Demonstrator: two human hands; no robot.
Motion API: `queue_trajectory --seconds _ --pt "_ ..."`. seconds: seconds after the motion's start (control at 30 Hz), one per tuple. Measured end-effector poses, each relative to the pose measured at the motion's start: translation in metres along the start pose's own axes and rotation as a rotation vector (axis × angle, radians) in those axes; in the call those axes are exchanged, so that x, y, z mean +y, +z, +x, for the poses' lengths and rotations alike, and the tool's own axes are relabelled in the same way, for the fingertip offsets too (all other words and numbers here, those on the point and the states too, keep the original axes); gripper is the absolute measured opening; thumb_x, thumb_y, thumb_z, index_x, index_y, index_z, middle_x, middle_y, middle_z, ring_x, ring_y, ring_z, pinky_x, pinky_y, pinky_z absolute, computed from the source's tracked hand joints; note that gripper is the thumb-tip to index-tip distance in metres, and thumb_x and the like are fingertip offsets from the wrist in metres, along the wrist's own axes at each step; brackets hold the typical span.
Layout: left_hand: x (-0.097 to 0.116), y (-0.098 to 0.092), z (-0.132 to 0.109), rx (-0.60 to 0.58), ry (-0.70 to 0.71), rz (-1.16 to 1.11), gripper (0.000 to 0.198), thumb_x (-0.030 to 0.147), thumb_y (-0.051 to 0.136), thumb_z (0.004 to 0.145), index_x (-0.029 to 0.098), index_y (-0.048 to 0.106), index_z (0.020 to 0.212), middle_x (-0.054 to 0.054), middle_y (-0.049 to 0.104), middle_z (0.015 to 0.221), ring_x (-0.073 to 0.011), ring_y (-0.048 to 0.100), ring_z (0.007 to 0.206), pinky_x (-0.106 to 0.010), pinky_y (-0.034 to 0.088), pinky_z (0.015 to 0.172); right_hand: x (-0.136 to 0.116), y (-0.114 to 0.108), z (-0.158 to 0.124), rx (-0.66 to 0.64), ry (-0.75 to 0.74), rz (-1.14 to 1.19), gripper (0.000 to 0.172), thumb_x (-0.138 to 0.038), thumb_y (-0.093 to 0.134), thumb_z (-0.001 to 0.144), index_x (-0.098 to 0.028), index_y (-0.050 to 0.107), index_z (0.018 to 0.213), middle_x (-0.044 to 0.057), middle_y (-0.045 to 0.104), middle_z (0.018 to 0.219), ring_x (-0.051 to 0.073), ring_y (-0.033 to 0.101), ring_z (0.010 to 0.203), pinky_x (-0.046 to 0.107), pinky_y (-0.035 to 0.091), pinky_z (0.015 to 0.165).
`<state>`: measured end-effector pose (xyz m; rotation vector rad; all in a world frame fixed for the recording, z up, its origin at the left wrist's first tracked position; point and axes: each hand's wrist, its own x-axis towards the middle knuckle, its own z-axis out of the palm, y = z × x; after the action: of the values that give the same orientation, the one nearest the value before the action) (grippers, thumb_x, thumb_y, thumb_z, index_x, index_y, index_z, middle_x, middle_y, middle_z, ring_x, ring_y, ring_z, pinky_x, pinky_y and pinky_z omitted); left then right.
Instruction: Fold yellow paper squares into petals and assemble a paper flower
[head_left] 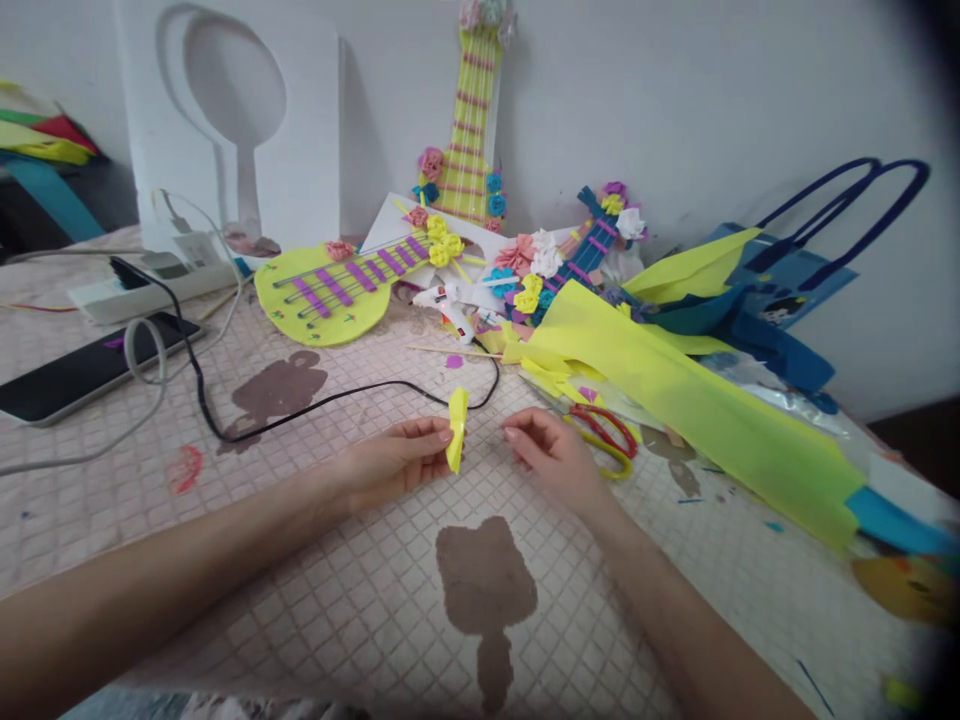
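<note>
A short folded strip of yellow paper [457, 432] stands upright between the thumb and fingers of my left hand [409, 450], just above the table. My right hand [551, 450] is a little to the right, apart from the strip. Its fingers are curled in with the thumb against them, and no object shows in them. Beside the right hand lie scissors [611, 430] with red and yellow handles. Beyond both hands rests a white glue gun [450, 310], its black cord [337, 395] looping left across the table.
Long yellow sheets [675, 410] spread over the right side. A yellow guitar-shaped craft [322, 295] lies at the back; another yellow one [469, 130] leans on the wall. A power strip [135, 285] and a dark phone [97, 365] lie left. A blue bag [795, 285] stands back right.
</note>
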<state>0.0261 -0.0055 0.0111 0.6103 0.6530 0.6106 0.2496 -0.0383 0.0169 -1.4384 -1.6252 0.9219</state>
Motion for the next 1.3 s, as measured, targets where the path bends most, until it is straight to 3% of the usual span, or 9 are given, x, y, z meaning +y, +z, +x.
queue_trajectory --seconds 0.1,0.27,0.37,0.47,0.67,0.9,1.07,1.17,1.3 --pt "-0.003 0.002 -0.001 -0.019 -0.019 0.021 0.012 0.016 0.071 0.077 0.011 0.064 0.087 -0.003 0.065 0.082 -0.0096 0.060 0.074 -0.022 0.047 0.075 -0.010 0.021 -0.007 -0.063 0.030 0.179 0.018 -0.038 0.054 0.085 -0.021 0.058 0.090 -0.002 0.056 0.067 0.011 0.051 0.056 0.025 0.044 0.053" --pt "-0.003 0.006 -0.005 -0.052 -0.050 0.018 0.017 0.018 0.072 0.078 0.013 0.064 0.092 -0.002 0.065 0.081 -0.0078 0.060 0.071 -0.021 0.045 0.072 -0.017 0.036 -0.012 0.043 -0.134 0.201 0.027 -0.030 0.058 0.084 -0.026 0.050 0.110 0.005 0.056 0.108 0.014 0.056 0.081 0.028 0.049 0.067" --pt "-0.005 0.006 -0.006 -0.068 -0.063 0.013 0.018 0.018 0.073 0.076 0.012 0.064 0.091 -0.002 0.064 0.081 -0.0087 0.060 0.072 -0.022 0.045 0.072 -0.019 0.037 -0.011 0.049 -0.212 0.204 0.036 -0.029 0.056 0.085 -0.028 0.047 0.120 0.007 0.052 0.119 0.017 0.055 0.096 0.031 0.050 0.077" --pt "-0.006 0.005 -0.005 -0.105 -0.089 0.044 0.019 0.020 0.073 0.076 0.011 0.064 0.090 -0.002 0.063 0.080 -0.0089 0.059 0.071 -0.022 0.045 0.072 -0.020 0.037 -0.010 0.050 -0.185 0.286 0.030 -0.031 0.054 0.087 -0.026 0.050 0.116 0.006 0.056 0.110 0.017 0.055 0.098 0.033 0.049 0.082" --pt "-0.006 0.007 -0.005 -0.172 -0.104 0.083 0.018 0.021 0.073 0.076 0.011 0.065 0.088 -0.002 0.061 0.078 -0.0079 0.056 0.069 -0.021 0.045 0.071 -0.016 0.038 -0.006 0.046 -0.017 0.493 0.015 -0.030 0.061 0.083 -0.023 0.058 0.095 0.001 0.059 0.088 0.013 0.056 0.076 0.028 0.050 0.071" --pt "-0.006 0.008 -0.006 -0.176 -0.111 0.090 0.017 0.019 0.072 0.076 0.012 0.064 0.089 -0.002 0.061 0.079 -0.0085 0.057 0.070 -0.020 0.045 0.070 -0.015 0.039 -0.006 0.051 0.035 0.609 0.014 -0.029 0.064 0.078 -0.023 0.058 0.088 -0.001 0.060 0.085 0.012 0.057 0.072 0.027 0.050 0.067" --pt "-0.006 0.008 -0.006 -0.168 -0.117 0.092 0.017 0.019 0.073 0.075 0.012 0.064 0.087 -0.002 0.061 0.078 -0.0084 0.057 0.069 -0.021 0.044 0.070 -0.016 0.041 -0.006 0.016 0.078 0.690 0.018 -0.028 0.062 0.078 -0.024 0.056 0.095 0.001 0.060 0.090 0.014 0.058 0.079 0.028 0.051 0.069" --pt "-0.006 0.007 -0.006 -0.169 -0.123 0.084 0.017 0.019 0.074 0.075 0.012 0.064 0.087 -0.001 0.061 0.078 -0.0080 0.057 0.069 -0.021 0.044 0.070 -0.016 0.041 -0.007 0.021 0.034 0.649 0.018 -0.027 0.060 0.080 -0.025 0.055 0.098 0.000 0.060 0.093 0.013 0.058 0.080 0.029 0.051 0.070" --pt "-0.007 0.007 -0.006 -0.149 -0.130 0.054 0.018 0.017 0.075 0.073 0.012 0.064 0.088 -0.001 0.062 0.078 -0.0078 0.058 0.069 -0.022 0.044 0.071 -0.017 0.039 -0.011 0.096 -0.052 0.374 0.017 -0.024 0.057 0.082 -0.025 0.052 0.098 0.000 0.058 0.091 0.014 0.057 0.079 0.030 0.050 0.072"
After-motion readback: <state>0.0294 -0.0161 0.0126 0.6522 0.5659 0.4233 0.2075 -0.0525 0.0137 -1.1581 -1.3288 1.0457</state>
